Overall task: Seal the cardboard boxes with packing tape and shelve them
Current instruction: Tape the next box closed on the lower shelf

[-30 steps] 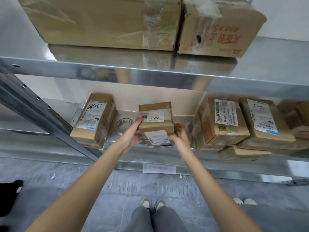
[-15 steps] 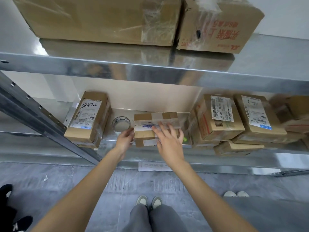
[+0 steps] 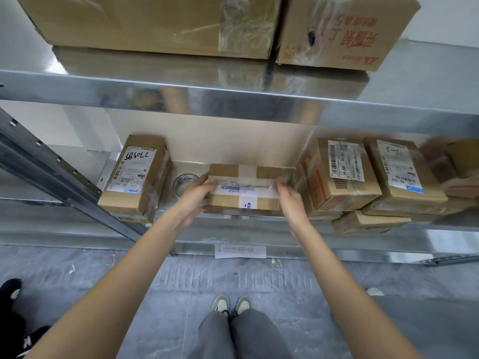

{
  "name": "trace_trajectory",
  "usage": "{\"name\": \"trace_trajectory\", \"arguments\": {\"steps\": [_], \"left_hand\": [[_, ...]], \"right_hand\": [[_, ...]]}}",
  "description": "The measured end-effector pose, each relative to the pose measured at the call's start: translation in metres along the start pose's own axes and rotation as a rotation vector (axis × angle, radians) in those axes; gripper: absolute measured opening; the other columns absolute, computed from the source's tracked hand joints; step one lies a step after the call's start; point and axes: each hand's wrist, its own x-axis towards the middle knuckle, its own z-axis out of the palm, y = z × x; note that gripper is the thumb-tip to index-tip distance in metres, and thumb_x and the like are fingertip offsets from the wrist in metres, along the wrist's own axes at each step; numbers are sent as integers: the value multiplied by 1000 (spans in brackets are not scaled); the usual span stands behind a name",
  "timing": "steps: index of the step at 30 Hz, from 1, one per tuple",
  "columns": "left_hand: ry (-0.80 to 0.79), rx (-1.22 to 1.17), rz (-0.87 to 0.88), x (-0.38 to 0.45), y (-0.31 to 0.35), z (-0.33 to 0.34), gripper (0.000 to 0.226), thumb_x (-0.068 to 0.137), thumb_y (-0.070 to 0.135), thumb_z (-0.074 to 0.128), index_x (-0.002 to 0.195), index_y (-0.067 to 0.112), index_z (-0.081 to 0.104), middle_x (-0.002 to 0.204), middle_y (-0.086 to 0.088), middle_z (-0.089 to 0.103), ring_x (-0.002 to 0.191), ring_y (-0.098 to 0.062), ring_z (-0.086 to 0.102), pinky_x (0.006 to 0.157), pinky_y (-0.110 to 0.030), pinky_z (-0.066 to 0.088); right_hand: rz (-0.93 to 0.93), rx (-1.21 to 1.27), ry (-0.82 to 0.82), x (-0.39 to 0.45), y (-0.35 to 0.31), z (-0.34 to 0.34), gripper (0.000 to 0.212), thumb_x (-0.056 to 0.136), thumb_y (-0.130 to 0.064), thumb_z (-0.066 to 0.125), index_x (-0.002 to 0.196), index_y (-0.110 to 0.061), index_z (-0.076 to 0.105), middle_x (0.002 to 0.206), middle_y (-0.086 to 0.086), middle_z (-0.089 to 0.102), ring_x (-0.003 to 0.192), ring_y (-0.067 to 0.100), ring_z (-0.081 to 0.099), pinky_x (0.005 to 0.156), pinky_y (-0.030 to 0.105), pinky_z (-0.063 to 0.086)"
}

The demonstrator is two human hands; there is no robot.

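A small taped cardboard box (image 3: 243, 187) with a blue-printed label lies flat on the lower metal shelf (image 3: 233, 228), long side toward me. My left hand (image 3: 194, 198) grips its left end, thumb over the top corner. My right hand (image 3: 290, 200) rests against its right end with the fingers fairly straight. A roll of clear packing tape (image 3: 185, 181) lies on the shelf just behind my left hand, partly hidden by it.
A labelled box (image 3: 134, 177) stands to the left, and stacked labelled boxes (image 3: 342, 174) (image 3: 404, 172) crowd the right. Two large cartons (image 3: 155, 22) (image 3: 344, 29) sit on the upper shelf. A diagonal steel brace (image 3: 51, 172) crosses at left. A paper slip (image 3: 239, 251) lies on the floor.
The box went from held upright in front of the shelf to lying flat on it. My right hand slid from its top to its right end; my left stayed at the left end.
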Motion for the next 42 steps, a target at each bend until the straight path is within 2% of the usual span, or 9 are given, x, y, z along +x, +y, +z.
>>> {"name": "trace_trajectory", "arguments": {"steps": [4, 15, 20, 24, 28, 32, 35, 38, 42], "left_hand": [[61, -224, 55, 0, -3, -13, 38, 102, 38, 38, 131, 22, 55, 116, 0, 66, 94, -14, 64, 72, -30, 49], [136, -140, 53, 6, -29, -15, 23, 94, 14, 62, 113, 8, 49, 106, -10, 62, 90, -20, 62, 73, -31, 51], [134, -123, 27, 3, -28, -13, 21, 92, 13, 65, 109, 9, 53, 105, -9, 63, 93, -20, 63, 83, -31, 52], [152, -140, 59, -1, -30, -11, 24, 94, 9, 61, 117, 4, 57, 99, -3, 64, 85, -10, 63, 67, -16, 51], [525, 503, 248, 24, -39, -32, 36, 91, -3, 56, 127, 4, 57, 126, -12, 61, 115, -24, 57, 92, -27, 49], [395, 1240, 270, 49, -51, -51, 60, 85, 5, 63, 141, 19, 44, 140, -14, 50, 127, -35, 46, 103, -45, 42], [334, 1486, 299, 48, -50, -44, 60, 88, 6, 56, 141, 28, 41, 131, -9, 53, 122, -32, 48, 103, -44, 33], [300, 1658, 360, 50, -49, -44, 57, 87, 9, 56, 137, 32, 43, 121, -6, 55, 111, -28, 54, 100, -41, 33], [303, 1618, 403, 50, -43, -51, 44, 89, 18, 58, 131, 29, 51, 119, -5, 59, 108, -29, 57, 91, -38, 35]], "right_hand": [[-60, 89, 26, -4, 16, 7, 20, 99, -44, 48, 110, -31, 58, 103, -19, 62, 100, 4, 58, 106, 45, 43], [-61, 91, 20, -6, 40, 19, 20, 90, -43, 64, 106, -39, 53, 112, -15, 60, 113, 13, 57, 103, 47, 46], [-83, 70, 50, -7, 35, 16, 27, 95, -34, 59, 120, -23, 54, 112, -9, 60, 109, 12, 55, 98, 36, 47], [-80, 72, 119, -8, 36, 16, 40, 99, -29, 53, 133, -8, 52, 112, -4, 56, 103, 10, 52, 86, 20, 36], [-101, 18, 149, -8, 35, 22, 37, 101, -28, 48, 130, -5, 51, 109, -1, 54, 97, 10, 49, 77, 13, 33], [-111, -18, 160, -9, 37, 24, 35, 102, -29, 47, 128, -6, 51, 108, -1, 56, 89, 6, 51, 67, 7, 37], [-102, -20, 162, -8, 38, 23, 34, 102, -29, 47, 128, -7, 51, 108, -2, 55, 93, 7, 52, 65, 5, 37], [-100, -10, 147, -8, 37, 22, 37, 101, -30, 48, 131, -8, 49, 114, 0, 55, 103, 12, 51, 85, 18, 34], [-110, -52, 141, -8, 31, 20, 40, 101, -27, 50, 134, -7, 46, 122, 4, 54, 105, 11, 49, 87, 17, 32]]}}
